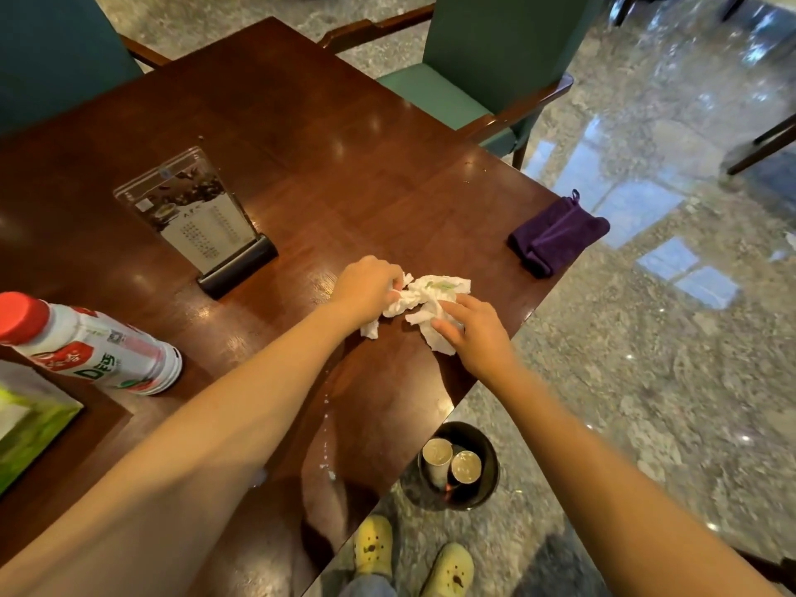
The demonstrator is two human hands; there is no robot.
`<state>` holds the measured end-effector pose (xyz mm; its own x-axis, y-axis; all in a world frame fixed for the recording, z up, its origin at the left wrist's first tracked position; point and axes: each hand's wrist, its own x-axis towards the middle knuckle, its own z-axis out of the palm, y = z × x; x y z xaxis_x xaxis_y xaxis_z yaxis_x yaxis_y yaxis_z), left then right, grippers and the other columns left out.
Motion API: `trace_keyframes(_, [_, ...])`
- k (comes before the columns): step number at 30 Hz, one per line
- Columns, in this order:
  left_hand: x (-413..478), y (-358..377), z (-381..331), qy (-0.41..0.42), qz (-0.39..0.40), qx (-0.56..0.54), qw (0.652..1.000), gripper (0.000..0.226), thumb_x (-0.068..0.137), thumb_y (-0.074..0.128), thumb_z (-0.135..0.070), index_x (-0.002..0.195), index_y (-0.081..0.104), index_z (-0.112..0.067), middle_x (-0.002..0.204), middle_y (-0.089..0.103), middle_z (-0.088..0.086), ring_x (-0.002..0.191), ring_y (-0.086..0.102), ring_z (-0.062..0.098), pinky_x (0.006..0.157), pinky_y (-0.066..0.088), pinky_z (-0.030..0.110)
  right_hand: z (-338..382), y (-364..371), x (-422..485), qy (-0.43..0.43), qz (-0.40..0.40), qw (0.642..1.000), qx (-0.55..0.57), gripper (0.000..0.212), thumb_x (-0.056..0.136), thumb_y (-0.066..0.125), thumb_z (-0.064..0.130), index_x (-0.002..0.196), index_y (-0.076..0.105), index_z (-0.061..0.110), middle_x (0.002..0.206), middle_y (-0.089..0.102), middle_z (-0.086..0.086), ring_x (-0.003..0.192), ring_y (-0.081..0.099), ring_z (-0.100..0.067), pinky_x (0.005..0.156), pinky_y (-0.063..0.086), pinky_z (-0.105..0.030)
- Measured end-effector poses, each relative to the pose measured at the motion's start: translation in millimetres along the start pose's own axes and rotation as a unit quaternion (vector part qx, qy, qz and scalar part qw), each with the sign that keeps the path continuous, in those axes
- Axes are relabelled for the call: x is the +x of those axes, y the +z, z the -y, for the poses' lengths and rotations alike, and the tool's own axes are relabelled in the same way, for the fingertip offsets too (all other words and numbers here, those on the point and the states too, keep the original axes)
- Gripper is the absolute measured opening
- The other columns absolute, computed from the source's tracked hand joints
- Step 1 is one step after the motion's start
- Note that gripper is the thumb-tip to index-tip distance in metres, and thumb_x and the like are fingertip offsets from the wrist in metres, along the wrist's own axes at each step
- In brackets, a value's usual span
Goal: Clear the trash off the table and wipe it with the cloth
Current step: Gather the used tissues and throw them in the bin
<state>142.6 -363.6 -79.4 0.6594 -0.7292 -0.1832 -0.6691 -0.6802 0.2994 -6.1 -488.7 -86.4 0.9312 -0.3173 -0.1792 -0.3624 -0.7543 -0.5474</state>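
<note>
Crumpled white tissues (424, 297) lie near the right edge of the dark wooden table (327, 165). My left hand (366, 288) is closed on the left part of the tissues. My right hand (471, 336) presses on their right part with fingers bent over the paper. A folded purple cloth (558, 234) rests at the table's right corner, partly over the edge, apart from both hands. On the floor below the table edge stands a black bin (482, 493) holding two paper cups (452, 463).
A clear menu stand (196, 213) rises mid-table. A white bottle with a red cap (90, 344) lies at the left, beside a green tissue box (30, 420). Green chairs (482, 58) stand at the far side. Small wet spots dot the near table surface.
</note>
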Motion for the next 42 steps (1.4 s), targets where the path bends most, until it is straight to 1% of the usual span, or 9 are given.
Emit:
trace_keyframes(6, [-25.8, 16.4, -22.6, -0.105, -0.098, -0.165, 0.976, 0.031, 0.083, 0.064, -0.021, 0.109, 0.047, -0.016, 0.100, 0.064, 0.005, 0.086, 0.059, 0.026, 0.065, 0.047, 0.038, 17.5, 4.6, 0.5, 0.078, -0.055, 0.983, 0.157, 0.026, 0.097, 0.039, 0.023, 0.083, 0.057, 0.008, 0.078, 0.058, -0.012, 0.073, 0.049, -0.021, 0.069, 0.037, -0.032])
trace_keyframes(10, [-31.2, 27.5, -49.4, -0.147, -0.119, -0.280, 0.941, 0.028, 0.081, 0.065, -0.021, 0.105, 0.053, -0.016, 0.101, 0.065, 0.006, 0.087, 0.060, 0.022, 0.067, 0.045, 0.031, 26.1, -0.3, 1.4, 0.130, -0.063, 0.969, 0.203, 0.042, 0.099, 0.032, 0.037, 0.137, 0.038, 0.019, 0.091, 0.053, -0.003, 0.082, 0.053, -0.020, 0.072, 0.038, -0.030])
trace_keyframes(16, [-35.6, 37.4, -56.9, -0.114, -0.126, -0.240, 0.956, 0.022, 0.081, 0.063, -0.019, 0.102, 0.061, -0.014, 0.109, 0.057, 0.008, 0.107, 0.049, 0.025, 0.084, 0.040, 0.029, 8.5, -11.0, 16.5, 0.047, -0.049, 0.995, -0.074, 0.039, 0.097, 0.037, 0.030, 0.132, 0.046, 0.014, 0.137, 0.045, -0.016, 0.120, 0.040, -0.035, 0.093, 0.038, -0.041])
trace_keyframes(21, [-44.0, 40.9, -55.4, -0.169, -0.133, -0.244, 0.946, 0.026, 0.079, 0.067, -0.027, 0.104, 0.065, -0.018, 0.107, 0.052, 0.007, 0.109, 0.044, 0.023, 0.084, 0.039, 0.031, -9.3, -15.7, 27.6, -0.007, 0.127, 0.991, -0.036, 0.053, 0.099, 0.030, 0.041, 0.148, 0.020, 0.023, 0.158, 0.014, -0.011, 0.145, 0.009, -0.030, 0.117, 0.011, -0.041])
trace_keyframes(26, [-47.4, 38.2, -52.9, -0.175, -0.076, -0.316, 0.929, 0.027, 0.084, 0.055, -0.018, 0.107, 0.070, -0.017, 0.112, 0.062, 0.012, 0.100, 0.060, 0.024, 0.073, 0.038, 0.021, -6.6, -5.5, 12.6, -0.027, 0.159, 0.986, 0.035, 0.071, 0.090, 0.038, 0.058, 0.148, 0.015, 0.024, 0.154, 0.026, -0.007, 0.143, 0.016, -0.030, 0.116, 0.017, -0.048])
trace_keyframes(30, [-50.6, 23.9, -42.4, -0.205, -0.059, -0.375, 0.902, 0.029, 0.093, 0.043, -0.014, 0.110, 0.066, -0.016, 0.117, 0.066, 0.004, 0.097, 0.058, 0.015, 0.079, 0.043, 0.022, -3.9, -3.4, 0.0, -0.054, 0.174, 0.983, 0.031, 0.098, 0.078, 0.059, 0.060, 0.150, 0.001, 0.028, 0.160, 0.010, -0.003, 0.147, 0.002, -0.027, 0.118, 0.015, -0.049])
trace_keyframes(34, [-53.8, 15.5, -38.2, -0.249, -0.032, -0.436, 0.865, 0.022, 0.095, 0.040, -0.025, 0.108, 0.057, -0.018, 0.112, 0.066, 0.007, 0.097, 0.061, 0.022, 0.094, 0.050, 0.044, 6.4, 14.9, -12.6, -0.050, 0.123, 0.991, -0.012, 0.108, 0.072, 0.069, 0.056, 0.150, 0.001, 0.027, 0.159, 0.007, -0.009, 0.146, 0.002, -0.030, 0.116, 0.017, -0.047])
trace_keyframes(38, [-58.0, 11.1, -32.4, -0.231, 0.010, -0.453, 0.861, 0.024, 0.093, 0.042, -0.018, 0.114, 0.054, -0.019, 0.116, 0.064, 0.006, 0.100, 0.061, 0.019, 0.095, 0.049, 0.042, 13.8, 33.6, -15.9, -0.048, 0.000, 0.995, -0.084, 0.088, 0.076, 0.069, 0.046, 0.147, 0.021, 0.023, 0.149, 0.031, -0.011, 0.135, 0.026, -0.030, 0.107, 0.030, -0.038])
trace_keyframes(42, [-59.5, 7.4, -23.8, -0.174, 0.030, -0.378, 0.909, 0.024, 0.090, 0.046, -0.014, 0.109, 0.059, -0.023, 0.106, 0.063, -0.004, 0.102, 0.057, 0.015, 0.081, 0.043, 0.026, 20.3, 41.7, -13.6, -0.042, -0.076, 0.994, -0.061, 0.057, 0.082, 0.066, 0.028, 0.134, 0.045, 0.017, 0.130, 0.051, -0.009, 0.118, 0.040, -0.027, 0.094, 0.038, -0.034])
